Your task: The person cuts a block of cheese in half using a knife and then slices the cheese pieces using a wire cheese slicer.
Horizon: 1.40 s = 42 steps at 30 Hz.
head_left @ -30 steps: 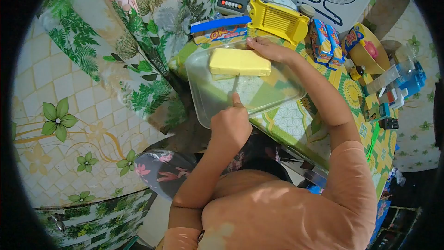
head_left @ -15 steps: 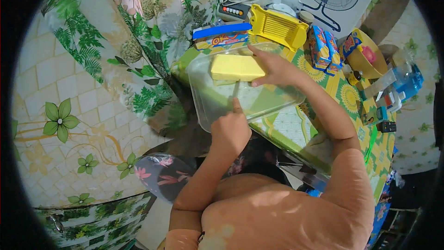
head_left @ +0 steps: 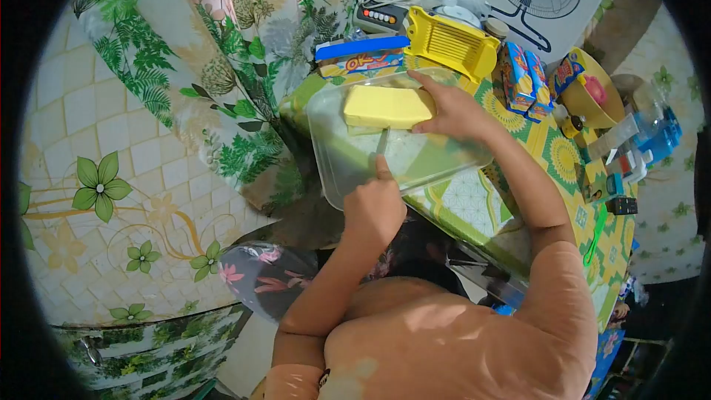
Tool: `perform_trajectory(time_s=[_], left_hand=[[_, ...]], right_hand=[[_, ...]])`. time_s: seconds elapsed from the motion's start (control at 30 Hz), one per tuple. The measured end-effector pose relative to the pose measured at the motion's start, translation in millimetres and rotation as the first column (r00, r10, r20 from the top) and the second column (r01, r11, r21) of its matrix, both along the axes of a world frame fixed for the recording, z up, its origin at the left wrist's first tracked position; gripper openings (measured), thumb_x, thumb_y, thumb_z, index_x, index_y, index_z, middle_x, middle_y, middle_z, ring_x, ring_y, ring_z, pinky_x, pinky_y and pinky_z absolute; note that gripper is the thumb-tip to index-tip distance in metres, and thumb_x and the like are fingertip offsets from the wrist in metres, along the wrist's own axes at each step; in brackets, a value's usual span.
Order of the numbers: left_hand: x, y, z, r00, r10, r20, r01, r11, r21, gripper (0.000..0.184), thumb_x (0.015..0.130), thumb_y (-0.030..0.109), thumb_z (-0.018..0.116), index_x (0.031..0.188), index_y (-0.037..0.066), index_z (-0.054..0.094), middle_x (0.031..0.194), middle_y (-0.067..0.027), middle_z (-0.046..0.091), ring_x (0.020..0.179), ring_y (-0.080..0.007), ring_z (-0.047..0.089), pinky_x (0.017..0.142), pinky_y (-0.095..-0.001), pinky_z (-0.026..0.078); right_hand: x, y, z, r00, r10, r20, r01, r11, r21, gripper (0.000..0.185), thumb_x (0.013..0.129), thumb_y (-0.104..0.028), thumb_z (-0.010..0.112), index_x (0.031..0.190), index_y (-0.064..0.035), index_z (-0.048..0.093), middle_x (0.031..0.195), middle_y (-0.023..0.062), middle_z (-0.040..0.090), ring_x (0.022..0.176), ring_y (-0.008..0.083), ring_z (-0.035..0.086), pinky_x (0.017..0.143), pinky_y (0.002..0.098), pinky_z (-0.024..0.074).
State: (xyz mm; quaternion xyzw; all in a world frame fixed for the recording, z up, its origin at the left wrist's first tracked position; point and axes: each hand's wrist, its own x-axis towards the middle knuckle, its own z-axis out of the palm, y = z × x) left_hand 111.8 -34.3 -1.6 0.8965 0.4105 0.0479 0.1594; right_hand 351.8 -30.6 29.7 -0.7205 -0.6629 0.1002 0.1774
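Observation:
A smooth yellow block [head_left: 389, 107], like butter or cheese, lies in a clear plastic tray [head_left: 333, 170] at the table's edge. My right hand [head_left: 453, 110] grips the block's right end, thumb on the near side and fingers on the far side. In my left hand [head_left: 375, 207] is a knife [head_left: 384, 141], its handle hidden in the fist. The index finger stretches along the knife, and the tip touches or nearly touches the block's near lower edge. Under that edge shows a paler strip, which I cannot make out.
Behind the tray stand a blue-and-yellow box [head_left: 363, 61] and a yellow slotted slicer [head_left: 453, 43]. Further right are blue snack packs [head_left: 527, 81], a yellow bowl [head_left: 611, 112] and small bottles. A patterned curtain [head_left: 244, 67] hangs at the left.
The whole view has shifted slightly, so things sit a little further right. Both hands keep their holds on the knife and the block, with hardly any other movement visible.

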Motion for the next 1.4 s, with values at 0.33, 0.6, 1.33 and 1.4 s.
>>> perform_trajectory(time_s=[0.33, 0.6, 1.33, 1.4], left_hand=[[-3, 0, -2, 0.998, -0.007, 0.064, 0.004, 0.999, 0.035, 0.058, 0.086, 0.015, 0.053, 0.139, -0.007, 0.045, 0.080, -0.0235, 0.070, 0.069, -0.0415, 0.070, 0.068, -0.0510, 0.057], [-9, -4, -5, 0.994, -0.040, 0.099, 0.024, 0.987, 0.158, 0.058, 0.085, 0.017, 0.056, 0.138, -0.003, 0.049, 0.076, -0.0185, 0.069, 0.063, -0.0378, 0.069, 0.063, -0.0493, 0.057], [-9, -2, -8, 0.986, -0.097, 0.133, 0.072, 0.981, 0.180, 0.057, 0.083, 0.013, 0.055, 0.136, -0.009, 0.050, 0.074, -0.0171, 0.070, 0.062, -0.0340, 0.071, 0.058, -0.0452, 0.058], [-9, -2, -7, 0.985, -0.103, 0.140, 0.077, 0.980, 0.183, 0.058, 0.082, 0.013, 0.055, 0.135, -0.009, 0.050, 0.073, -0.0170, 0.070, 0.060, -0.0337, 0.070, 0.056, -0.0446, 0.057]], right_hand=[[21, 5, -4, 0.979, 0.080, -0.186, -0.077, 0.997, 0.021, 0.108, 0.064, -0.020, 0.088, 0.154, -0.0125, 0.029, 0.127, 0.0227, 0.061, 0.117, 0.0354, 0.060, 0.102, 0.0400, 0.0450], [33, -7, 5, 0.959, 0.045, -0.280, -0.028, 0.998, 0.063, 0.107, 0.063, -0.022, 0.090, 0.154, -0.0117, 0.033, 0.122, 0.0187, 0.063, 0.116, 0.0273, 0.060, 0.103, 0.0371, 0.0441], [-37, 60, -4, 0.967, -0.004, -0.255, 0.074, 0.961, 0.267, 0.115, 0.060, -0.039, 0.094, 0.152, -0.0071, 0.033, 0.120, 0.0204, 0.064, 0.113, 0.0289, 0.062, 0.099, 0.0374, 0.0476], [-39, 59, -2, 0.967, -0.009, -0.256, 0.080, 0.960, 0.269, 0.115, 0.060, -0.039, 0.093, 0.152, -0.0071, 0.033, 0.121, 0.0198, 0.064, 0.113, 0.0289, 0.062, 0.099, 0.0376, 0.0475]])
